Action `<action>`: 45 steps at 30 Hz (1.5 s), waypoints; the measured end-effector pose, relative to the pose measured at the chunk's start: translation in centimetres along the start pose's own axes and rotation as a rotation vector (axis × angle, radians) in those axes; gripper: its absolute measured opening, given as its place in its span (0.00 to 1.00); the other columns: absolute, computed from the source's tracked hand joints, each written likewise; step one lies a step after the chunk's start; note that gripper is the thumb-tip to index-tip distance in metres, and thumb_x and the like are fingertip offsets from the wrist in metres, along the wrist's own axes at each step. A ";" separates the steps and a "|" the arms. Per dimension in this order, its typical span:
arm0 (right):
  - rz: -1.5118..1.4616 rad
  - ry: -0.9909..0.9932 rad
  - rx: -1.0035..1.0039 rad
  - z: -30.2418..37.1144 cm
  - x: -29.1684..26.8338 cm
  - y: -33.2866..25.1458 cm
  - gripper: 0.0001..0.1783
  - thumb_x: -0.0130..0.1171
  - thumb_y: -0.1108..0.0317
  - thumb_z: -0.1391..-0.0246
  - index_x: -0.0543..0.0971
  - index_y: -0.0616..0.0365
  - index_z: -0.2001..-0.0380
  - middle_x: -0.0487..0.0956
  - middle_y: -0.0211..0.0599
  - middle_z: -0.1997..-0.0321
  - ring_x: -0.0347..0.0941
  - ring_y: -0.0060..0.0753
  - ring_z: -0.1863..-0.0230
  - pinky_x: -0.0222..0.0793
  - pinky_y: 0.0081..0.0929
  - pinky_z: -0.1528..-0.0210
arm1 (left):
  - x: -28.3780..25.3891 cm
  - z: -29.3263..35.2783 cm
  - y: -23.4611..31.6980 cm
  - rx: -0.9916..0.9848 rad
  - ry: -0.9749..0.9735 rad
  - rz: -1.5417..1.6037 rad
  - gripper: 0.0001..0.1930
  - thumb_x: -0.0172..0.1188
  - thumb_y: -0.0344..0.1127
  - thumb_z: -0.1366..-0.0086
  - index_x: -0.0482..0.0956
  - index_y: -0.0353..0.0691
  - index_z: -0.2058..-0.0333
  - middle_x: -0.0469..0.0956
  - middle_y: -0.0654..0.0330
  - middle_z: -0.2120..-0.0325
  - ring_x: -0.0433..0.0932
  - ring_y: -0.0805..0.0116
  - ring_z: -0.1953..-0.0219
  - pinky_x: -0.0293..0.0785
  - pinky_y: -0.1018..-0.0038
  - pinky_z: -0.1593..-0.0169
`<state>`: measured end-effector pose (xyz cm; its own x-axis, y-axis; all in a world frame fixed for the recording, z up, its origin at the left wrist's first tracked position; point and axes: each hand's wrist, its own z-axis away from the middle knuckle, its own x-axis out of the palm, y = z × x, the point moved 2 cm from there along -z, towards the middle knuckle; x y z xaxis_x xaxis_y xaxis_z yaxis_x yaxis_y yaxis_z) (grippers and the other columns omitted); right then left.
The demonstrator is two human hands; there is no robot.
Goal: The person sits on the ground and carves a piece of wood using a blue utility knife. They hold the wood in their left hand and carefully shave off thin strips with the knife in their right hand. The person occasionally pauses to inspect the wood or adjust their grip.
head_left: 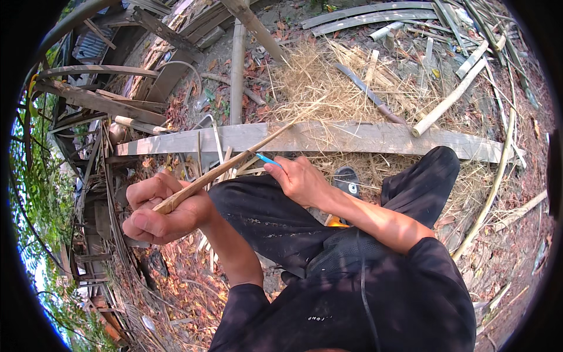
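Note:
My left hand [170, 206] is closed round the thick near end of a long, tapering wooden stick [226, 165], possibly split bamboo. The stick slants up and away to the right, its thin far end passing over the plank. In my right hand [302, 183] is a slim, bright blue pen-like tool [268, 160], pinched between thumb and fingers. Its tip points left and meets or nearly meets the stick's side about midway. The rest of the tool is hidden in the hand, so its exact kind does not show.
A long grey plank [352, 138] lies crosswise in front of my knees. Beyond it a machete [370, 94] rests on a heap of pale shavings [311, 76]. Poles [451, 97] and slats [369, 17] lie at the far right; old timber [105, 105] is piled left.

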<state>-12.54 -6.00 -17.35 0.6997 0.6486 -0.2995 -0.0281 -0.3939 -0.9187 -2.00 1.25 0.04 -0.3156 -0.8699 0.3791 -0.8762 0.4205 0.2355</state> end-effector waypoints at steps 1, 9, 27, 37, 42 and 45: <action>0.106 0.117 -0.105 0.2 0.7 2.4 0.24 0.44 0.55 0.37 0.72 0.66 0.77 0.68 0.54 0.88 0.66 0.61 0.83 0.62 0.45 0.77 | 0.3 -0.1 -0.2 -0.012 0.008 -0.018 0.17 0.43 0.41 0.35 0.50 0.40 0.78 0.57 0.59 0.91 0.50 0.81 0.95 0.45 0.85 0.94; 0.201 0.009 0.463 0.6 -1.0 13.2 0.35 0.36 0.45 0.37 0.77 0.71 0.74 0.75 0.64 0.77 0.73 0.64 0.67 0.66 0.50 0.62 | -0.2 -0.3 -1.1 -0.025 0.005 -0.036 0.17 0.43 0.43 0.35 0.50 0.42 0.76 0.56 0.60 0.90 0.50 0.81 0.94 0.44 0.86 0.93; 0.442 -0.062 0.574 0.0 0.6 21.9 0.37 0.35 0.44 0.37 0.77 0.73 0.69 0.76 0.70 0.69 0.74 0.66 0.62 0.68 0.50 0.55 | -2.7 -2.5 -4.3 -0.086 0.109 -0.088 0.13 0.45 0.40 0.37 0.56 0.41 0.77 0.63 0.62 0.85 0.59 0.78 0.83 0.53 0.86 0.86; 0.052 0.011 0.162 -4.3 1.7 7.4 0.29 0.36 0.51 0.35 0.72 0.66 0.75 0.71 0.58 0.82 0.69 0.65 0.75 0.63 0.51 0.70 | -1.4 -1.6 -2.5 -0.118 0.081 -0.062 0.15 0.45 0.42 0.36 0.52 0.43 0.75 0.60 0.62 0.87 0.53 0.80 0.91 0.47 0.84 0.89; 0.281 0.148 0.015 -5.0 4.0 10.2 0.28 0.41 0.50 0.37 0.74 0.63 0.79 0.73 0.57 0.83 0.72 0.63 0.77 0.70 0.49 0.76 | -1.4 -1.8 -2.8 -0.137 0.171 -0.114 0.15 0.45 0.42 0.38 0.51 0.42 0.75 0.58 0.62 0.88 0.52 0.80 0.93 0.48 0.84 0.90; 0.272 0.147 0.019 -5.2 4.4 10.6 0.28 0.42 0.49 0.37 0.75 0.63 0.78 0.73 0.57 0.84 0.72 0.63 0.78 0.69 0.49 0.77 | -2.4 -2.4 -3.5 -0.139 0.102 -0.110 0.15 0.45 0.43 0.37 0.52 0.42 0.75 0.61 0.61 0.87 0.56 0.80 0.90 0.54 0.87 0.89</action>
<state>-6.02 -10.74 -27.05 0.7604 0.4191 -0.4961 -0.2411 -0.5271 -0.8149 2.66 2.44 0.46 -0.1761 -0.8846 0.4318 -0.8423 0.3624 0.3990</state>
